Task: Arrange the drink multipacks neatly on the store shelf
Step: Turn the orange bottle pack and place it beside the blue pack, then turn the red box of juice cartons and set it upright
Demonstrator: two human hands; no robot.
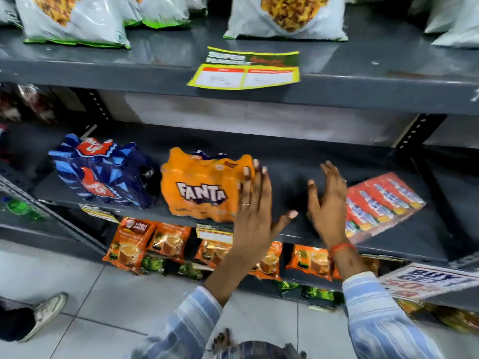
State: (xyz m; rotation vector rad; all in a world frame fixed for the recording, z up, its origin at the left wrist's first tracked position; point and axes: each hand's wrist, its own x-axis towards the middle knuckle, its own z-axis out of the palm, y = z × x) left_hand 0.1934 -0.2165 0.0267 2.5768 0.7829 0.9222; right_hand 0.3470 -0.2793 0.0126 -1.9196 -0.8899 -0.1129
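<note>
On the shelf (pixel 298 161), Thums Up pack (pixel 103 174) sits left of Fanta pack (pixel 202 187)

You stand in a shop: grey metal shelving (pixel 337 99) carries a price tag (pixel 245 69), snack bags (pixel 72 19) and Fanta multipack (pixel 202 187).

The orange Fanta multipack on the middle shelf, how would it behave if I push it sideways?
The Fanta multipack looks bulky and shrink-wrapped, so probably heavy; it should slide as one block on the flat shelf. The glossy film may feel slippery under the left hand, and it sits low and wide, so tipping seems unlikely.
</note>
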